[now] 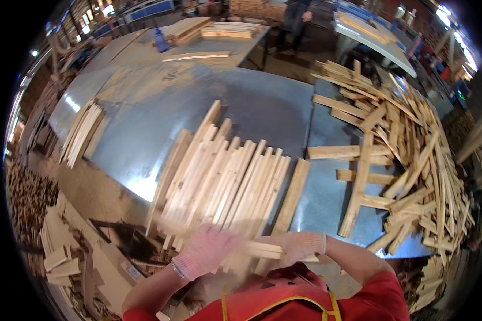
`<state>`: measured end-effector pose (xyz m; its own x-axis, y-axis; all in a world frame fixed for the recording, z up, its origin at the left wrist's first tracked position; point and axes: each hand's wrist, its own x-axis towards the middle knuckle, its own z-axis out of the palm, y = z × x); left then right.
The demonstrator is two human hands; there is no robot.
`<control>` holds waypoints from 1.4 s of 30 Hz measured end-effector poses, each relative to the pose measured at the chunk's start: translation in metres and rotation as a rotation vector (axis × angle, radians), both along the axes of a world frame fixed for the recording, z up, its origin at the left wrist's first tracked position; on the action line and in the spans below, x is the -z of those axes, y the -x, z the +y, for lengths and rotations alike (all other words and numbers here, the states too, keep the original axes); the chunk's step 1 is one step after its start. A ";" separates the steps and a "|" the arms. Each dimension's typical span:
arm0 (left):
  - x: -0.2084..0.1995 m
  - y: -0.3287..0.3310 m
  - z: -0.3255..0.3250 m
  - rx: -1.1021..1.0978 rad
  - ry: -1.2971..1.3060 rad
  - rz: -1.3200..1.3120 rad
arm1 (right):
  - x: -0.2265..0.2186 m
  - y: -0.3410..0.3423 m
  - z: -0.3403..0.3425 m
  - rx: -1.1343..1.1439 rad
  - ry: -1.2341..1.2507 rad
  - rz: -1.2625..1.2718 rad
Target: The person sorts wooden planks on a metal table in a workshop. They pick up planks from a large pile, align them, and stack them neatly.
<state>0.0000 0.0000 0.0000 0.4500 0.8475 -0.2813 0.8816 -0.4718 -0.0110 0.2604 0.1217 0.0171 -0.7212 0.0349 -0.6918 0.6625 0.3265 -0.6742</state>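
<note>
A pale wooden strip (263,250) lies crosswise close to my body, above the near ends of a row of strips; more than one piece may be in the bundle. My left hand (210,249), in a pinkish knitted glove and blurred by motion, is closed around its left part. Gloved as well, my right hand (301,247) grips the right part, its fingertips partly hidden. Beyond both hands, several light wooden strips (225,176) lie side by side on the metal table (257,101), pointing away from me. A darker board (292,195) lies at their right.
A tangled heap of wood offcuts (407,144) covers the table's right side. A small stack of strips (83,131) sits at the left edge. Farther back are a blue bottle (160,40) and stacked boards (187,30). A person (294,24) stands behind the table.
</note>
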 end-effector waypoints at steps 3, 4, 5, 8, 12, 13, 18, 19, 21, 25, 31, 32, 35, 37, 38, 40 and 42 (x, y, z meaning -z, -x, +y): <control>0.010 -0.002 0.012 -0.383 0.255 -0.119 | 0.044 -0.044 0.032 0.290 -0.580 0.272; 0.040 0.024 -0.015 -0.406 0.058 -0.248 | 0.059 -0.073 0.052 0.616 -0.752 0.475; 0.070 0.047 -0.032 -0.403 -0.151 -0.403 | 0.091 -0.107 0.074 0.805 -0.976 0.451; 0.133 0.062 -0.034 -0.827 -0.265 -0.325 | 0.134 -0.186 0.114 1.291 -1.249 -0.020; 0.139 0.021 -0.002 -1.092 -0.152 -0.049 | 0.202 -0.259 0.101 1.416 -1.584 -0.483; 0.147 0.013 0.004 -1.061 -0.222 0.052 | 0.213 -0.264 0.098 1.460 -1.470 -0.449; 0.181 -0.124 0.022 -0.472 -0.266 -0.006 | 0.215 -0.248 0.095 1.467 -1.214 -0.112; 0.201 -0.141 0.025 -0.283 -0.312 -0.070 | 0.207 -0.243 0.091 1.402 -1.205 -0.044; 0.142 -0.197 0.055 -0.347 -0.017 -0.171 | 0.167 -0.251 0.107 1.135 -1.144 0.058; 0.188 -0.176 0.049 -0.294 -0.233 -0.067 | 0.146 -0.303 0.209 0.652 -1.257 0.101; 0.180 -0.150 0.038 -0.678 -0.248 -0.006 | 0.149 -0.355 0.331 0.310 -1.235 -0.219; 0.173 -0.156 0.041 -0.746 -0.162 -0.032 | 0.143 -0.356 0.341 0.278 -1.170 -0.235; 0.174 -0.165 0.046 -0.652 -0.292 0.042 | 0.152 -0.369 0.359 0.302 -0.918 -0.232; 0.172 -0.169 0.051 -0.706 -0.237 -0.014 | 0.144 -0.362 0.341 0.178 -0.839 -0.255; 0.176 -0.168 0.051 -0.722 -0.208 -0.053 | 0.145 -0.364 0.324 0.268 -0.767 -0.236; 0.199 -0.152 0.030 -0.736 -0.302 -0.016 | 0.140 -0.359 0.284 0.431 -0.717 -0.148; 0.202 -0.158 0.034 -0.712 -0.343 0.013 | 0.112 -0.373 0.241 0.633 -0.654 -0.052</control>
